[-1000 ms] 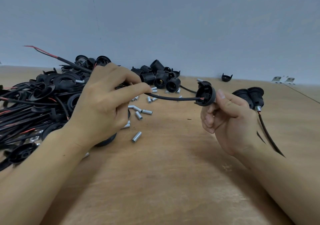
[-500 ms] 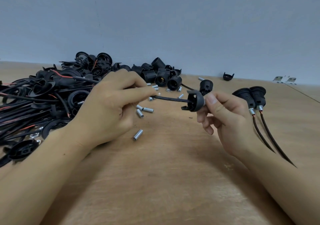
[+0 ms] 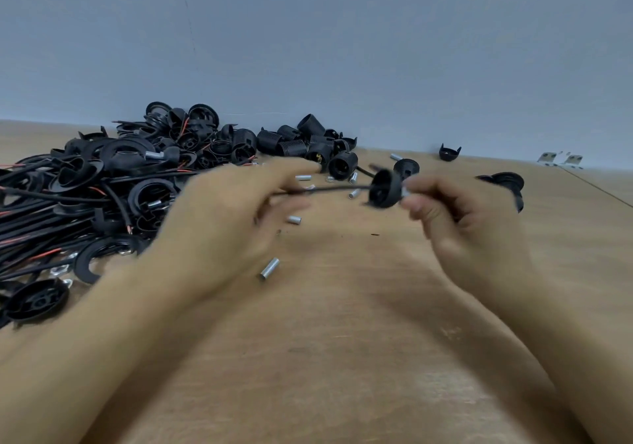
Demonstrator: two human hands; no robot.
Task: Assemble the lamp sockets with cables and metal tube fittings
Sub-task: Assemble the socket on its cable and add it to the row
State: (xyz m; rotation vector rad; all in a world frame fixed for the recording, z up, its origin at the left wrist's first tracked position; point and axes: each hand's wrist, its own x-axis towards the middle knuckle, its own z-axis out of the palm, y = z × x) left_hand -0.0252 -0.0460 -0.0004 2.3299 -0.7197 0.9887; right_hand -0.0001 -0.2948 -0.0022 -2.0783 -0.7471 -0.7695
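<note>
While hands grip socket cap, cable

Assembly workbench (heaped sockets, cables).

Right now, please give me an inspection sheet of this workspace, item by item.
Surface: wooden table, bare in front.
Job's things: socket cap on black cable, held between both hands.
Clutter: pile of black parts at left; loose metal tubes.
Grippers: left hand blurred, at the cable; right hand grips the cap.
Cables: black and red wires in the pile.
Surroundings: plain grey wall.
</note>
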